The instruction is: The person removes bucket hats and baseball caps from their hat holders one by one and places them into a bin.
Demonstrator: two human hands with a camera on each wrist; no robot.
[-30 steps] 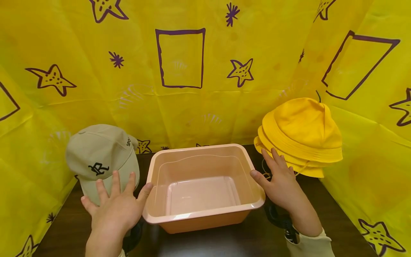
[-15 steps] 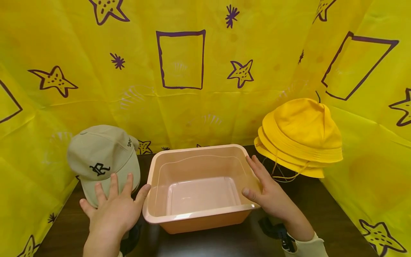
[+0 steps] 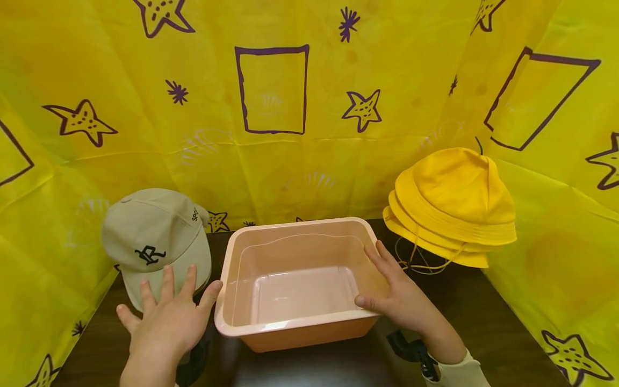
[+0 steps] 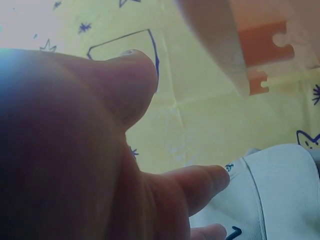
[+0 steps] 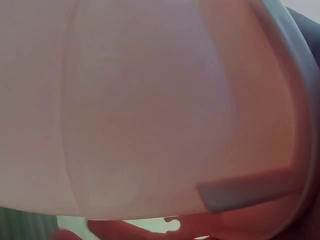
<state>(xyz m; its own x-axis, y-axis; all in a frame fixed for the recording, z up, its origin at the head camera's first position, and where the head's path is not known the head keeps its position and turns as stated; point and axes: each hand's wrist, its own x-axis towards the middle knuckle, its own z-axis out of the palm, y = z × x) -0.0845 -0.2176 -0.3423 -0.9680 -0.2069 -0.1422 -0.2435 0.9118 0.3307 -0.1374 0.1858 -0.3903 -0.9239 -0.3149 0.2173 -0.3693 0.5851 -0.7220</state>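
Head view: I see a pink tub (image 3: 309, 333) on the desk (image 3: 488, 333).
Left hand (image 3: 166, 322): fingers spread near the cap (image 3: 155, 228), back left corner. Right hand (image 3: 403, 298): straight fingers over the tub's right edge.

cap (image 3: 159, 226) left of basin (image 3: 300, 295) | hats (image 3: 454, 209) stacked, right of basin | cloth (image 3: 271, 177) behind

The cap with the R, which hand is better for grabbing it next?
Probably the left hand: in the head view, its spread fingers overlap the cap, while the right hand is over the right end of the pink tub.
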